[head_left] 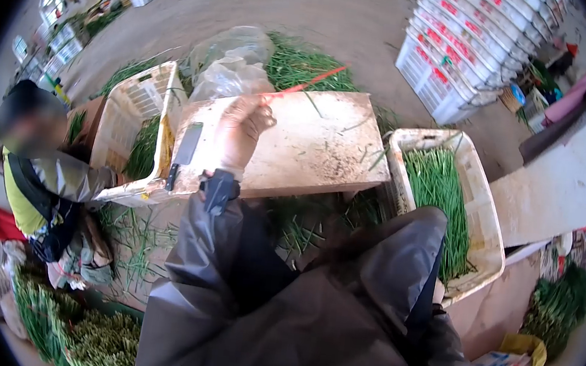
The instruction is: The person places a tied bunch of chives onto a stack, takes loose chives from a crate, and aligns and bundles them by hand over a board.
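My left hand (243, 124) is over the left part of a low white worktable (311, 142), its fingers closed on a thin red strip (311, 80) that stretches toward the table's far edge. A black device is strapped to that wrist. Left of the hand lies a cleaver (188, 145) with a dark handle. Only a small part of my right hand (439, 292) shows, beside the near side of the right crate (491, 236); its fingers are hidden. Long green stalks (438, 198) lie lengthwise in that crate. Soil and green scraps are scattered over the table's right half.
A co-worker (36, 177) sits at left, an arm at the left white crate (122, 111). Clear plastic bags (230, 69) and loose greens (305, 63) lie behind the table. Stacked crates (456, 54) stand at back right. Bundled stalks (98, 341) lie at lower left.
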Action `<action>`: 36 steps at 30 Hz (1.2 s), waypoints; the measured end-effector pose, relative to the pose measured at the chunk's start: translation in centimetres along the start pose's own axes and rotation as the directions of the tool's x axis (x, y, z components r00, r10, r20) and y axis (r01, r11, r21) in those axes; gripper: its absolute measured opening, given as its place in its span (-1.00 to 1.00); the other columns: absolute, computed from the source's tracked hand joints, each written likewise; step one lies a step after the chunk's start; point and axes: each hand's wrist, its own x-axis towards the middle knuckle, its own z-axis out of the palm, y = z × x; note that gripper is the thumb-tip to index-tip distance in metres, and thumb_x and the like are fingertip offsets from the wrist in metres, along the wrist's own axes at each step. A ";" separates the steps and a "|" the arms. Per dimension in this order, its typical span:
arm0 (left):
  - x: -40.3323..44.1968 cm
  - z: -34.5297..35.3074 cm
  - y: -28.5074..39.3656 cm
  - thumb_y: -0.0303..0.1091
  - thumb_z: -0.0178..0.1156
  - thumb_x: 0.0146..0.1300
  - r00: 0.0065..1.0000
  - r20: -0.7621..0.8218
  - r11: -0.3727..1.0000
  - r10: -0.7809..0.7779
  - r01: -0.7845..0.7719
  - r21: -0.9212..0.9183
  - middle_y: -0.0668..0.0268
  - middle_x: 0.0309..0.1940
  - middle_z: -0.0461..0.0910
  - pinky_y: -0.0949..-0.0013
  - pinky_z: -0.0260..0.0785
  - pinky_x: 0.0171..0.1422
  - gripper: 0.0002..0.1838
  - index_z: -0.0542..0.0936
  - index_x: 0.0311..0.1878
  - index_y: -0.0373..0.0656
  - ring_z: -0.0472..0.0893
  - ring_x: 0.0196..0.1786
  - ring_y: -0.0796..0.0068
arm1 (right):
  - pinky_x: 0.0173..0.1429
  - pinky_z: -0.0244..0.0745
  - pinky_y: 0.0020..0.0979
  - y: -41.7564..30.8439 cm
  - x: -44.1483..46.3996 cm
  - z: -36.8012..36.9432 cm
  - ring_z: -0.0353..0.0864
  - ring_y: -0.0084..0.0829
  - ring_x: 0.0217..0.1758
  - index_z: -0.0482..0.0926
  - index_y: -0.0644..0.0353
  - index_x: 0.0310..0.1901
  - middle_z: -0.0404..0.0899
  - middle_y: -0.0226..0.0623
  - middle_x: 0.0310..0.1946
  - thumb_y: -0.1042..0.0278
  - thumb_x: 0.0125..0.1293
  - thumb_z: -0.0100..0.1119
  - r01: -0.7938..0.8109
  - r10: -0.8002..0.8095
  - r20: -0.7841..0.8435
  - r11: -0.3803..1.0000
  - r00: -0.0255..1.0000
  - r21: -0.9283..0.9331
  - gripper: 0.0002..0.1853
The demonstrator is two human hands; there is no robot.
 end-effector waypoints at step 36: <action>-3.7 -5.2 -8.5 -0.48 0.24 0.47 0.947 -0.030 0.313 0.320 -0.075 0.947 0.12 0.22 0.62 0.26 0.43 0.34 -0.50 0.47 0.44 -0.26 0.61 0.18 0.32 | -0.03 0.65 -0.06 1.1 3.8 -12.9 0.78 0.00 -0.13 0.72 0.11 -0.09 0.78 -0.10 -0.25 -0.30 0.35 0.28 -0.398 0.393 0.071 0.915 0.917 0.071 -0.45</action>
